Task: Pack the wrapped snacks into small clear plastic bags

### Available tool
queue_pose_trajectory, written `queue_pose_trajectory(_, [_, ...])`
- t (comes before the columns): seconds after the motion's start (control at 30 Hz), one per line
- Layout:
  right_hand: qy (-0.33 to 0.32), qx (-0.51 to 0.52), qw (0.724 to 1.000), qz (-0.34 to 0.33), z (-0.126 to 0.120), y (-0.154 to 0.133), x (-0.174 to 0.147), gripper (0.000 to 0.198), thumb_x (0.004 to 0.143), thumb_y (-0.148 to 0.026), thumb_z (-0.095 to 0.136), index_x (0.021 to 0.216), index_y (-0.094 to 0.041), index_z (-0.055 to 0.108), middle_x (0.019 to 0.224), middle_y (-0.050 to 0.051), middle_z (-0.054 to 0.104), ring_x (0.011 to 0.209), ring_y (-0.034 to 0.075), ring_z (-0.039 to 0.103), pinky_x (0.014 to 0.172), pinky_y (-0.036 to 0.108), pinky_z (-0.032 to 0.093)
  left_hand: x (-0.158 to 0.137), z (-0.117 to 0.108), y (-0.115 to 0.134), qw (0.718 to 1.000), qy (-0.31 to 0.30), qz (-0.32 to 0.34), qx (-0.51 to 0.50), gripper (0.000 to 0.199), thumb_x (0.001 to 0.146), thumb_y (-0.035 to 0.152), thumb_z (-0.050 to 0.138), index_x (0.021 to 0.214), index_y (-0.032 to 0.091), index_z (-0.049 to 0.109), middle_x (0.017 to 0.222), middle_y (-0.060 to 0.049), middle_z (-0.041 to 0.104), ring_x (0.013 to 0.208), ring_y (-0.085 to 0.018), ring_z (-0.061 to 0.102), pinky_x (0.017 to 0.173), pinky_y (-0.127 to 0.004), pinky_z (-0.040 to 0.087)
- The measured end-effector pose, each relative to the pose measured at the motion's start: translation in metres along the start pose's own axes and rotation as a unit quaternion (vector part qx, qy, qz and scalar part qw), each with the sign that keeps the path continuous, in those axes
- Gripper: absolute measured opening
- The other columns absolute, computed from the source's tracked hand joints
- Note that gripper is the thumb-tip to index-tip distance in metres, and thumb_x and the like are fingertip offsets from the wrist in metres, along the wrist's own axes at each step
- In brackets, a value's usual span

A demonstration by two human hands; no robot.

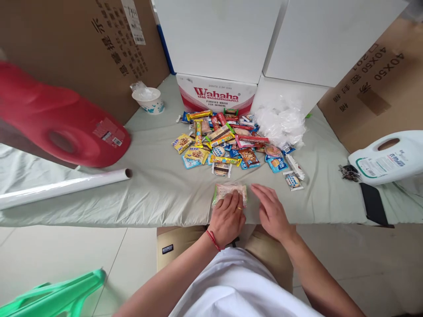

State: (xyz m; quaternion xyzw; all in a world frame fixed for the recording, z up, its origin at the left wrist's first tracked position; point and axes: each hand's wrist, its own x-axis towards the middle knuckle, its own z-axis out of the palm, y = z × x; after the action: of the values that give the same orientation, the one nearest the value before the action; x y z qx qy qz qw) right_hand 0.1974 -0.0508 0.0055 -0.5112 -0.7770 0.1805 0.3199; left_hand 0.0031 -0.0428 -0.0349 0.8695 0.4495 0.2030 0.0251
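A clear plastic-wrapped packet (218, 190) with pale pink contents and green edging lies near the table's front edge. My left hand (228, 218) rests palm down across its lower part, fingers lying on the wrapper. The left thumb is mostly hidden. Just right of the packet is my right hand (272, 213), its fingers stretched out and holding nothing. Beyond both hands spreads a pile of small wrapped snacks (226, 141), including yellow cookie packs (197, 155), red-wrapped bars and blue packets (276, 164). Clear plastic bags (280, 121) are heaped at the pile's right.
A Wahaha carton (216, 93) stands behind the snacks. To the left are a paper cup (148, 100), a red jug (71, 119) and a white roll (66, 187). A white detergent bottle (391, 156) and a black phone-like slab (373, 203) lie right. A green stool (56, 293) is below.
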Motion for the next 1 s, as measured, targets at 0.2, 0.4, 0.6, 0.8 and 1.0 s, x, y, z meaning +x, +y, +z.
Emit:
queue_pose_trajectory(0.2, [-0.232, -0.046, 0.967, -0.096, 0.005, 0.034, 0.045, 0.087, 0.078, 0.007, 0.044, 0.160, -0.022, 0.044, 0.161, 0.012, 0.050, 0.152, 0.022, 0.041, 0.125, 0.050, 0.039, -0.005, 0.007, 0.000, 1.000, 0.026, 0.000, -0.002, 0.067, 0.089, 0.031, 0.060, 0.152, 0.008, 0.051, 0.160, -0.020, 0.049, 0.154, -0.040, 0.036, 0.127, -0.063, 0.022])
queue_pose_trajectory(0.4, [-0.160, 0.048, 0.986, -0.015, 0.011, 0.035, 0.010, 0.089, 0.075, 0.006, 0.047, 0.160, -0.021, 0.043, 0.163, 0.014, 0.045, 0.154, 0.024, 0.040, 0.127, 0.054, 0.036, 0.003, 0.014, 0.007, 0.999, 0.046, -0.020, -0.017, 0.063, 0.097, 0.039, 0.057, 0.152, 0.010, 0.048, 0.160, -0.022, 0.048, 0.152, -0.037, 0.042, 0.127, -0.063, 0.026])
queue_pose_trajectory(0.6, [-0.103, 0.219, 0.965, 0.102, 0.015, 0.016, -0.011, 0.063, 0.092, -0.008, 0.051, 0.149, -0.032, 0.058, 0.155, 0.008, 0.056, 0.145, 0.024, 0.051, 0.115, 0.047, 0.051, 0.010, 0.026, 0.000, 0.996, 0.082, -0.006, -0.037, 0.044, 0.098, 0.018, 0.054, 0.141, 0.010, 0.054, 0.147, -0.026, 0.060, 0.144, -0.036, 0.053, 0.118, -0.059, 0.044])
queue_pose_trajectory(0.8, [-0.053, 0.271, 0.949, 0.151, -0.025, 0.025, -0.001, 0.068, 0.091, -0.040, 0.076, 0.155, -0.033, 0.052, 0.156, 0.011, 0.052, 0.100, 0.019, 0.065, 0.082, 0.031, 0.058, 0.033, -0.045, -0.012, 0.941, 0.036, -0.081, -0.326, 0.029, 0.106, 0.025, 0.047, 0.131, 0.022, 0.061, 0.139, -0.013, 0.068, 0.127, -0.023, 0.067, 0.102, -0.037, 0.058])
queue_pose_trajectory(1.0, [-0.141, 0.294, 0.918, 0.226, -0.061, 0.007, 0.011, 0.059, 0.085, -0.051, 0.081, 0.136, -0.024, 0.068, 0.106, 0.002, 0.073, 0.091, 0.020, 0.064, 0.083, 0.030, 0.053, 0.083, -0.066, 0.013, 0.821, -0.076, -0.064, -0.562, 0.027, 0.107, 0.037, 0.047, 0.110, 0.021, 0.069, 0.104, -0.006, 0.075, 0.091, -0.017, 0.070, 0.083, -0.028, 0.056])
